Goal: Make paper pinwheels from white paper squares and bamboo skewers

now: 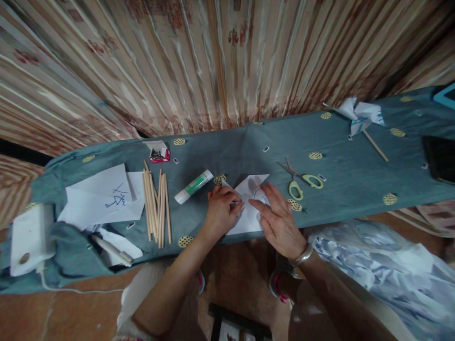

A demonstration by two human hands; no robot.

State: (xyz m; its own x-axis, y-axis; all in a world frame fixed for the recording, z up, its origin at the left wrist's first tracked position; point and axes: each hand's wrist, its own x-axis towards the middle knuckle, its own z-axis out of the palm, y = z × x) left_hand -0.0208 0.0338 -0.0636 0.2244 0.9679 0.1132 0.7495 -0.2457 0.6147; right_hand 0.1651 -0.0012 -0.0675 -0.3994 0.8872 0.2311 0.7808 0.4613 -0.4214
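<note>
At the table's front edge lies a white sheet of paper (250,220) with its corners cut and lifting, and some blue lines drawn on it. My left hand (222,210) is closed on its left part, thumb and index finger pinched together near the middle. Over the right part, my right hand (280,220) has its fingers stretched out, the fingertips touching the paper. A glue stick (194,186) lies just left of my left hand. Green-handled scissors (296,179) rest beyond my right hand, blades slightly apart.
Wooden sticks (156,206), a small box of metal pieces (159,152) and drawn-on papers (99,199) lie left, beside a white device (30,239) with a cable. A paper pinwheel (364,116) lies far right near a dark phone-like object (439,158). A bag of paper scraps (384,270) stands below.
</note>
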